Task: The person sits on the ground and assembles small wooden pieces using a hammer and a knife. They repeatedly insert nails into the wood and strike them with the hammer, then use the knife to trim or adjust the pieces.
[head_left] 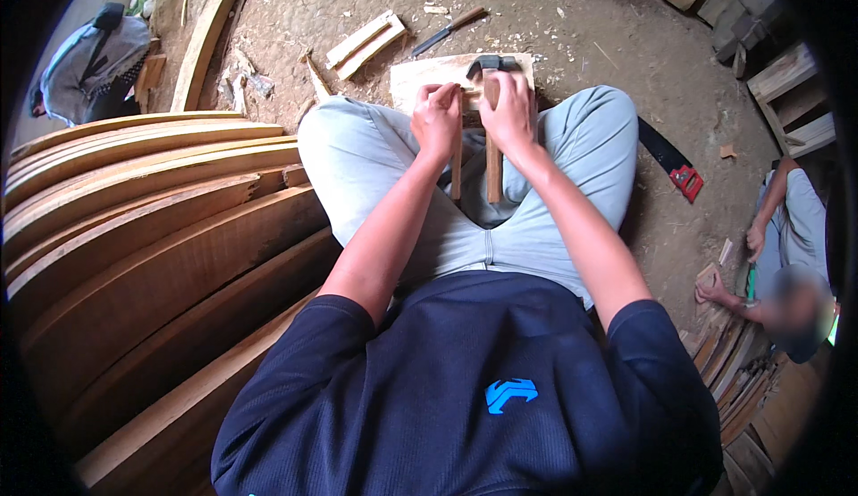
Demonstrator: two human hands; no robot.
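I sit with a pale wooden board [409, 71] between my knees. Closed over its left part is my left hand [433, 122], gripping a narrow wooden strip [457, 170] that points down toward my lap. My right hand [508, 113] is wrapped round a claw hammer [493, 170] high on its wooden handle. The dark hammer head lies above the fingers, over the board's far edge, and the handle's end hangs between my thighs. My fingers hide part of the board and the strip's upper end.
A chisel [451, 31] and a slotted wood piece [365, 44] lie beyond the board, among shavings. A red-handled saw [668, 165] rests by my right knee. Long planks [152, 228] are stacked at my left. One person works at far right, another crouches at upper left.
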